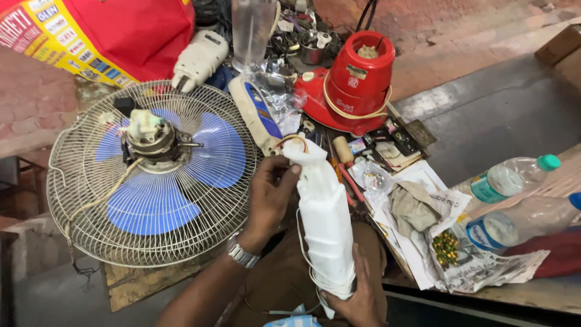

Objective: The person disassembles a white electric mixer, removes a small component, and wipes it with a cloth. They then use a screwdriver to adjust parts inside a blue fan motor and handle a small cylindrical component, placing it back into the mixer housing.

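I hold a white plastic fan column (325, 212) upright over my lap, a white cord wound around it. My left hand (270, 197), a metal watch on its wrist, touches the column's upper end, where coloured wires (295, 140) stick out. My right hand (357, 293) grips its lower end. To the left lies a table fan head with a wire grille (72, 200), blue blades (151, 209) and a bare motor (151, 138) facing up.
Behind the column are a red mixer base (357, 79), a clear jar (251, 27), a white appliance body (200, 57) and a red bag (133, 30). A wooden-handled screwdriver (343, 151), a cloth (411, 209), newspaper (478, 269) and two plastic bottles (514, 175) lie to the right.
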